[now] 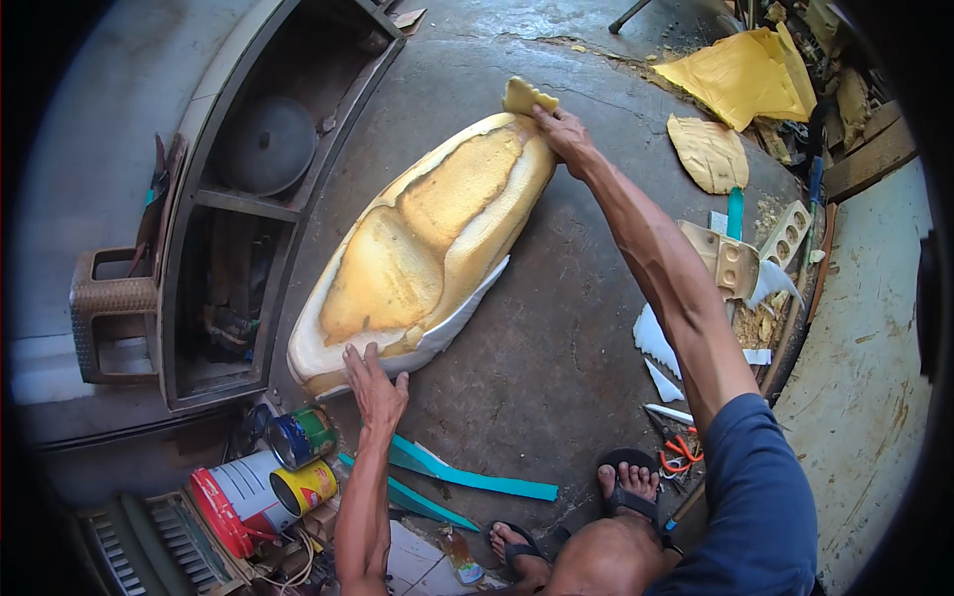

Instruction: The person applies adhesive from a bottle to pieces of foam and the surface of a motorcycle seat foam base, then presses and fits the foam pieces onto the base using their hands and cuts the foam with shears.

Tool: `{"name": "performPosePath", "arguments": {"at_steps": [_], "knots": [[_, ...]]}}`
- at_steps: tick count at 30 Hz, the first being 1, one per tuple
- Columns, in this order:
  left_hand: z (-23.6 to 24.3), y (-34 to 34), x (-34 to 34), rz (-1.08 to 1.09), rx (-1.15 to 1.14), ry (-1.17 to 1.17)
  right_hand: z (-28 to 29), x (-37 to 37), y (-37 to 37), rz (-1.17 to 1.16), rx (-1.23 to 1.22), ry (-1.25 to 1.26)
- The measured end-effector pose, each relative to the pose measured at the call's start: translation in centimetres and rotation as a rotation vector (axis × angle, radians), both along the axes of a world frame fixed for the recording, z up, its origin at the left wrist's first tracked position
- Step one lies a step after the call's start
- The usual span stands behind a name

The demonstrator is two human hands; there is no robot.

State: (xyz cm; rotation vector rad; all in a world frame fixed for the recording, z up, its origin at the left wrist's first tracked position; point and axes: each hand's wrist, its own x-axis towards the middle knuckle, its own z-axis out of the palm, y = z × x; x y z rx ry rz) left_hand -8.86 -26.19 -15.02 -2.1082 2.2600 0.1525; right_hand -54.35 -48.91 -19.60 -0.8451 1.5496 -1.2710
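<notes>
Long yellow foam seat cushion [427,238] lies flat on the concrete floor [556,328], white cover edge [467,308] peeling out along its near side. Left hand [376,382] is spread flat, palm down, pressing the near end. Right hand [564,134] reaches to the far tip, fingers closed around a small foam scrap [527,96] that looks to be torn or pulled off there, though the contact is hard to read at this range. Step in hand: stripping or trimming worn foam at the far end while the near end is pinned. Next move likely needs a steady left-hand hold and a clean pull away. Paint cans [298,462], teal strips [467,479] and orange-handled scissors [681,452] sit near the feet.
</notes>
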Motion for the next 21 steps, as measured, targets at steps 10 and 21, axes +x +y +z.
{"name": "performPosePath", "arguments": {"at_steps": [10, 21], "knots": [[0.9, 0.5, 7.6, 0.013, -0.036, -0.102, 3.0, 1.9, 26.5, -0.108, 0.186, -0.368], [0.0, 12.0, -5.7, 0.088, -0.255, 0.512, 5.6, -1.8, 44.7, -0.277, 0.259, 0.124]]}}
